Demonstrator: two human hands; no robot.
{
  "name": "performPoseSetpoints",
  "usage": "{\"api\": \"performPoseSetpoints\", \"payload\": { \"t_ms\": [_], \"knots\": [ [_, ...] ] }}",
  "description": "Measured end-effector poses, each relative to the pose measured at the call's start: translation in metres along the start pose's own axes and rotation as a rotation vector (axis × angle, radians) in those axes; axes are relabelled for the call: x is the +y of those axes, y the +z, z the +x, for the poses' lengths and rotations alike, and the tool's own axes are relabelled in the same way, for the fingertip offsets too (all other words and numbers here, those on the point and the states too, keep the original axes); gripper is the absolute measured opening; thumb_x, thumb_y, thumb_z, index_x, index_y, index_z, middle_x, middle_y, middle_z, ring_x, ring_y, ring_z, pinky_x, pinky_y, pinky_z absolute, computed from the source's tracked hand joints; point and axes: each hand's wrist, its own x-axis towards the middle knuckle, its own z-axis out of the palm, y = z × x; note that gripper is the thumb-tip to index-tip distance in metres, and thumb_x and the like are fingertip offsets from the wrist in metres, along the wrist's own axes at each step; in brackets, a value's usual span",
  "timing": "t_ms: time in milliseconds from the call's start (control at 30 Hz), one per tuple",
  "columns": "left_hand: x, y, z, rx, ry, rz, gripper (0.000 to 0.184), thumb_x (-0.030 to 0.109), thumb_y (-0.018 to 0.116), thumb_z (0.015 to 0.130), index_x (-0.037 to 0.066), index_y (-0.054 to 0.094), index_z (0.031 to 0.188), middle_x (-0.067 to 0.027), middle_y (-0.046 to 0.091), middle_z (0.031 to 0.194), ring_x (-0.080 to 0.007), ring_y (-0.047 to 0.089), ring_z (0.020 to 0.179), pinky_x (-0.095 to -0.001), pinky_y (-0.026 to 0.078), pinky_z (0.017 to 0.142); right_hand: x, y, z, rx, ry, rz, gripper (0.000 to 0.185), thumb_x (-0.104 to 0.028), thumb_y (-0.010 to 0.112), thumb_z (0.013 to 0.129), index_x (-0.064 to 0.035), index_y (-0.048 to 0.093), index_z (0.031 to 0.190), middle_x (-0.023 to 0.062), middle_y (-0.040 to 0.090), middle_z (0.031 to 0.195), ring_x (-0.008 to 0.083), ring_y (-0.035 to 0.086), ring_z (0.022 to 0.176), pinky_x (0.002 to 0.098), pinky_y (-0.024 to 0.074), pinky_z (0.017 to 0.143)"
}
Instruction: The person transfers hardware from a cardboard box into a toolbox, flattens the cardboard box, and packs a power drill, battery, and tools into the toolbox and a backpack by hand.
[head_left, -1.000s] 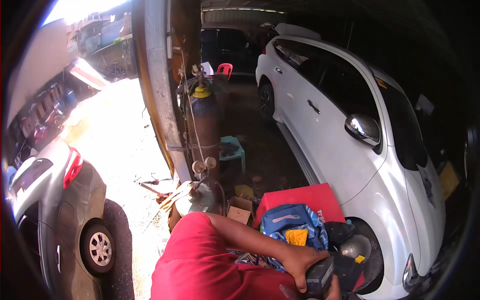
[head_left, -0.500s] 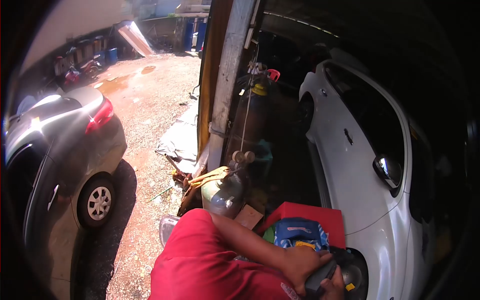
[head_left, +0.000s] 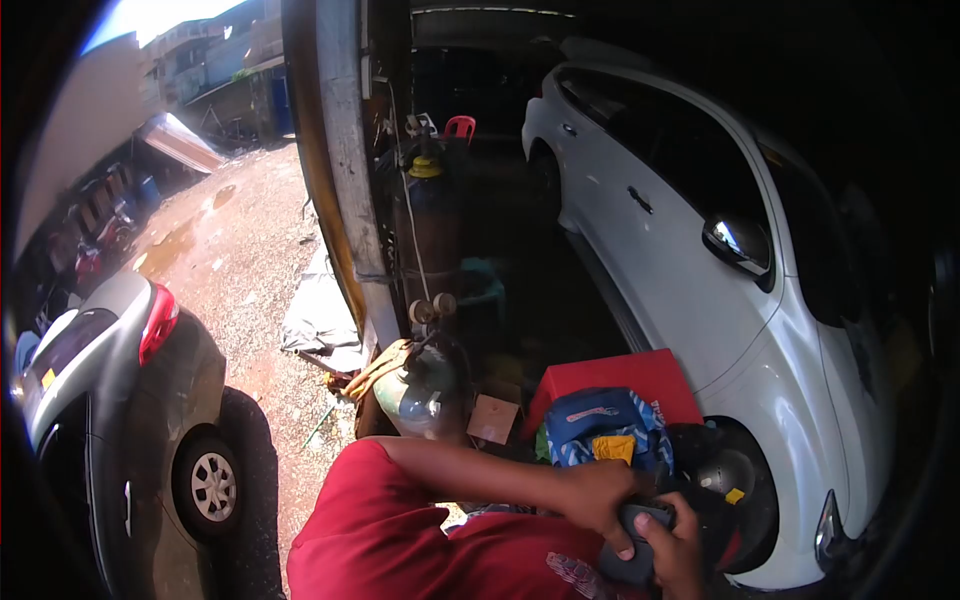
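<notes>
Both hands meet low in the view, over red cloth (head_left: 400,530) covering my legs. My left hand (head_left: 592,497) is closed round a dark grey object with rounded edges (head_left: 626,568); its exact kind I cannot make out. My right hand (head_left: 682,548) grips the same object from the other side, thumb lying across its top. Just beyond the hands sits a blue patterned bag (head_left: 590,412) with a yellow patch (head_left: 613,449). To the right of it is a dark rounded thing, perhaps a helmet (head_left: 725,475).
A red box (head_left: 625,375) stands behind the bag, close to a white car (head_left: 690,300). Left of it are a small cardboard box (head_left: 493,418), a gas cylinder (head_left: 425,395) with yellow hose, and a post (head_left: 350,150). A grey-beige car (head_left: 165,370) is on the gravel.
My view has turned to the right and up, so the post and cars sit further left. Both hands still hold the grey object; more of its top and of the right hand shows.
</notes>
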Motion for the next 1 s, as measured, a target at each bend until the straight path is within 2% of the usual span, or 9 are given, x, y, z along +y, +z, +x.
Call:
{"api": "performPoseSetpoints", "payload": {
  "t_ms": [167,233,267,400,500,567,700,833,1000],
  "knots": [
    [-0.019,-0.001,0.028,-0.186,-0.184,-0.045,0.073,0.052,0.092,0.066,-0.002,0.068,0.107,-0.0194,0.071,0.092,-0.0361,0.071,0.090,-0.0424,0.054,0.078,0.023,-0.018,-0.001,0.010,0.107,0.138,0.041,-0.025,0.078,0.087,0.0009,0.061,0.115,0.0082,0.066,0.100,0.0137,0.063,0.092,0.0314,0.0526,0.082],
    [-0.035,0.003,0.035,-0.258,-0.185,-0.020,0.067,0.051,0.091,0.068,-0.001,0.069,0.103,-0.0194,0.071,0.091,-0.0362,0.071,0.088,-0.0429,0.053,0.077,0.027,-0.024,-0.010,-0.142,0.054,0.269,0.075,-0.041,0.086,0.082,-0.0002,0.050,0.134,0.0100,0.061,0.118,0.0168,0.060,0.108,0.0347,0.0494,0.095],
    [-0.042,0.005,0.035,-0.267,-0.178,-0.067,0.066,0.052,0.090,0.069,-0.001,0.070,0.103,-0.0187,0.071,0.092,-0.0353,0.070,0.088,-0.0431,0.053,0.077,0.038,-0.038,-0.011,-0.271,0.072,0.276,0.117,-0.052,0.093,0.070,0.0003,0.030,0.154,0.0157,0.052,0.139,0.0248,0.053,0.129,0.0391,0.0419,0.110],
    [-0.048,0.002,0.037,-0.439,-0.322,-0.492,0.063,0.050,0.088,0.075,0.000,0.071,0.111,-0.0140,0.073,0.101,-0.0289,0.071,0.095,-0.0416,0.053,0.082,0.044,-0.038,-0.030,-0.193,-0.186,-0.178,0.137,-0.056,0.096,0.063,0.0013,0.019,0.161,0.0212,0.047,0.149,0.0302,0.048,0.139,0.0412,0.0381,0.116],
    [-0.049,0.026,0.041,-0.303,-0.156,-0.577,0.060,0.046,0.087,0.079,0.003,0.070,0.118,-0.0086,0.074,0.107,-0.0211,0.069,0.101,-0.0378,0.053,0.087,0.051,-0.036,-0.031,-0.216,-0.254,0.044,0.114,-0.042,0.084,0.087,-0.0060,0.010,0.166,0.0198,0.039,0.157,0.0252,0.044,0.142,0.0400,0.0381,0.116],
    [-0.051,0.025,0.045,-0.319,-0.183,-0.399,0.060,0.044,0.087,0.080,0.004,0.069,0.121,-0.0084,0.074,0.110,-0.0194,0.068,0.103,-0.0370,0.053,0.089,0.065,-0.048,-0.031,-0.154,-0.278,-0.310,0.145,-0.057,0.096,0.063,-0.0001,0.009,0.164,0.0248,0.041,0.156,0.0320,0.043,0.145,0.0423,0.0358,0.118],
    [-0.057,0.021,0.049,-0.340,-0.321,-0.484,0.067,0.046,0.087,0.080,0.005,0.067,0.129,-0.0084,0.073,0.112,-0.0169,0.066,0.106,-0.0357,0.052,0.092,0.073,-0.044,-0.034,-0.079,-0.153,-0.168,0.137,-0.064,0.092,0.064,-0.0002,0.021,0.162,0.0227,0.048,0.151,0.0313,0.051,0.138,0.0423,0.0414,0.113],
    [-0.066,0.018,0.052,-0.220,-0.479,-0.624,0.077,0.048,0.089,0.078,0.003,0.063,0.135,-0.0100,0.073,0.107,-0.0173,0.067,0.099,-0.0341,0.054,0.088,0.078,-0.034,-0.031,0.227,-0.274,-0.228,0.070,-0.027,0.082,0.077,0.0023,0.058,0.136,0.0127,0.070,0.115,0.0259,0.067,0.108,0.0418,0.0502,0.099],
    [-0.118,-0.023,0.058,0.222,-0.635,-1.050,0.078,0.036,0.088,0.082,-0.006,0.053,0.138,-0.0155,0.068,0.121,-0.0266,0.069,0.109,-0.0411,0.055,0.098,0.067,-0.045,-0.042,0.403,0.030,0.293,0.050,-0.015,0.068,0.086,0.0015,0.061,0.133,0.0091,0.068,0.115,0.0143,0.063,0.108,0.0313,0.0495,0.097]
  ]
}}
